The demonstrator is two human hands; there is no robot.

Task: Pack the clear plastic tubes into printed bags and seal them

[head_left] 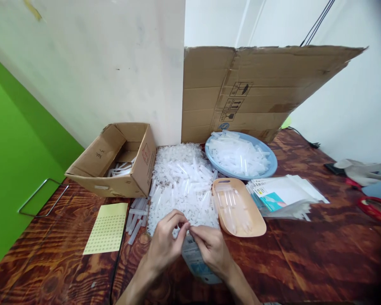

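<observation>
My left hand [165,241] and my right hand [213,248] meet in a pinch at the top of a clear plastic bag [197,262] with blue and white print. The bag hangs below my fingers, tilted and partly covered by the right hand. Just beyond my hands spreads a heap of small translucent plastic tubes and pieces [186,182]. An orange tray [260,226] holding several clear tubes stands to the right of the heap.
A cardboard box [147,169] with some tubes inside stands left, near a yellow sticker sheet [106,228] and loose tubes [136,220]. At the back right are a blue basin [274,163] full of tubes and a cardboard sheet [206,93]. Printed bags [292,192] lie right of the tray.
</observation>
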